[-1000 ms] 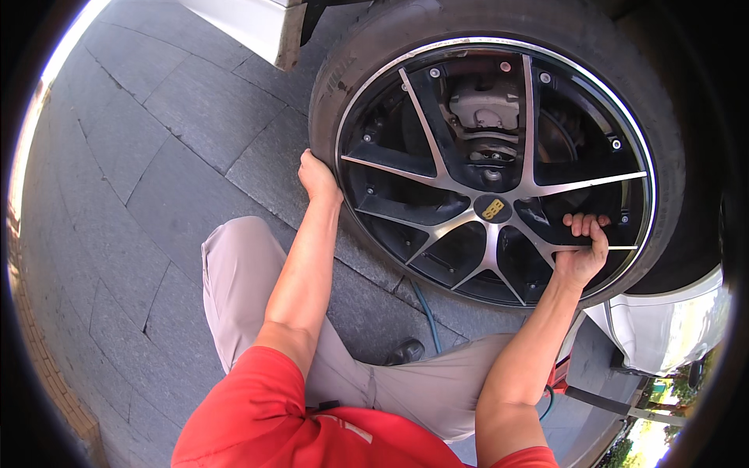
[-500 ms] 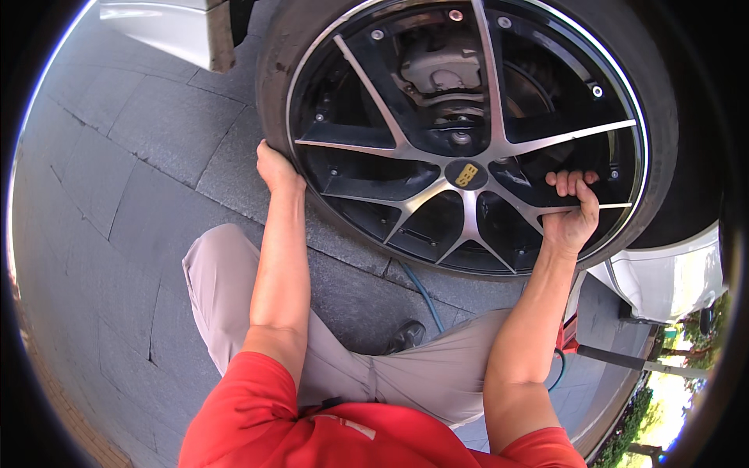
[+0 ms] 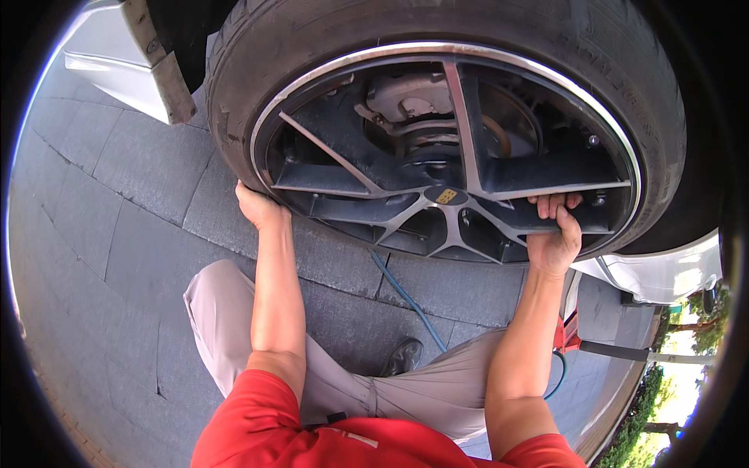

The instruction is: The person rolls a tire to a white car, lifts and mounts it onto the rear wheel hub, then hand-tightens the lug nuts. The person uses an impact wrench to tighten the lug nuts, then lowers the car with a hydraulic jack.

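In the head view, my left hand (image 3: pixel 264 209) is pressed against the lower left edge of the dark tyre (image 3: pixel 437 23); its fingers go out of sight behind the rubber, so I cannot tell how tightly they are closed. My right hand (image 3: pixel 555 246) is curled around a lower right spoke of the wheel (image 3: pixel 445 196), fingertips showing in the gap above that spoke and thumb raised in front of it. The wheel fills the upper middle, facing me, with the grey brake caliper (image 3: pixel 407 95) visible behind its spokes. A white body panel (image 3: pixel 663 269) lies just beside it on the right, and another white panel (image 3: pixel 117 74) is at upper left. Below the wheel, a blue hose (image 3: pixel 409 298) runs across the grey paving (image 3: pixel 133 234) toward my right leg, near my black shoe (image 3: pixel 403 357). Beyond my right forearm there's a red piece (image 3: pixel 568 334) with a long handle (image 3: pixel 616 351).
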A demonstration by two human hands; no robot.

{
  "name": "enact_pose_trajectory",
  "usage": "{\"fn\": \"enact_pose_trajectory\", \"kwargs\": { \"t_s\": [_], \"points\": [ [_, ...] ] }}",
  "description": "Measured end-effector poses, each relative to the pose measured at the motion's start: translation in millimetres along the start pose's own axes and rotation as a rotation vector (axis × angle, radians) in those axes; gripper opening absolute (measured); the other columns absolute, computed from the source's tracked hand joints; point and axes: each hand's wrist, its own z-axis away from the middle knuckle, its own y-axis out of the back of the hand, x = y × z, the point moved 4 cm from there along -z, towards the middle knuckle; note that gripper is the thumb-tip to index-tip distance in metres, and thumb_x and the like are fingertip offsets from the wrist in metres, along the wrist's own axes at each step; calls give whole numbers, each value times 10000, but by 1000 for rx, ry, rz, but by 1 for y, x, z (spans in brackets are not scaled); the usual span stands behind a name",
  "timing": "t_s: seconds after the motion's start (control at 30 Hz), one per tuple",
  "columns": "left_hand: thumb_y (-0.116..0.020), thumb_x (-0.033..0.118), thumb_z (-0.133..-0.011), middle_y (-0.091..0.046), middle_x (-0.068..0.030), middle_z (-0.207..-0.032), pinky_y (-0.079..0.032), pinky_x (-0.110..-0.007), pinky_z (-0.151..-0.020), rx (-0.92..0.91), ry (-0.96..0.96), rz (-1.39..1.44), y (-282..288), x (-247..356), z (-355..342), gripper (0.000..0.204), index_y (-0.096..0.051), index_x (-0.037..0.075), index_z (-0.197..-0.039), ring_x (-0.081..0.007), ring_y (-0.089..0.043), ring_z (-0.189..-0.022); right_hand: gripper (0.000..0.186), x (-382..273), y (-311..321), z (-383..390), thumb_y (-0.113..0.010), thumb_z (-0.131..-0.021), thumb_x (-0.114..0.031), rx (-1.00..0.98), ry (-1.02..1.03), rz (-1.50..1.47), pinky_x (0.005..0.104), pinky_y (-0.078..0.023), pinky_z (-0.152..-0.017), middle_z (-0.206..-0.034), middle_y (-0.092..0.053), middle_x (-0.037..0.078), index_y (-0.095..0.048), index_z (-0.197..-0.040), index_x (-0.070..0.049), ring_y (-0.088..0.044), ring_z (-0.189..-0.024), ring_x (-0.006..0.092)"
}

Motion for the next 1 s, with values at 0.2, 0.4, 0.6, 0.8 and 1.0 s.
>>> {"fn": "enact_pose_trajectory", "kwargs": {
  "t_s": [0.2,0.4,0.6,0.8,1.0],
  "points": [
    [-447,218,-975,-678,-74,-1023,-553,-298,-761,-32,-5,51,-6,-9,-9,308,-657,11,-1066,-173,-668,-876,274,-2,-3,1,-656,-802,-67,41,8,48,338,-378,-838,-782,-432,3,-454,-966,-154,-451,-768,165],
    [-452,233,-971,-644,-108,-1135,-543,-387,-853,19,6,-48,-6,-18,-16,343,-629,-8,-1140,-243,-650,-983,279,-2,12,15,-638,-818,-47,205,34,161,302,-417,-771,-897,-585,52,-576,-1090,-46,-497,-793,172],
    [-526,243,-950,-646,-130,-1163,-551,-400,-859,-52,62,-160,11,-43,-25,371,-632,-35,-1173,-261,-653,-1003,545,-6,15,23,-673,-832,8,509,-110,238,399,-379,-1098,-1299,-596,89,-519,-1354,-16,-545,-1230,232],
    [-351,430,-971,-583,-113,-1365,-306,-575,-1010,142,545,-317,25,-69,-12,580,-557,43,-1352,-334,-511,-1240,406,-7,-8,15,-668,-872,-61,522,-129,421,372,-478,-918,-1103,-657,76,-571,-1266,-47,-614,-1031,192],
    [-153,623,-970,-259,-133,-1624,69,-784,-1081,-129,765,-457,10,-56,13,779,-299,137,-1560,-465,-112,-1502,427,-41,5,25,-721,-883,-410,384,-374,1232,282,-496,-723,-877,-683,46,-677,-1035,-14,-641,-774,152]
  ]
}}
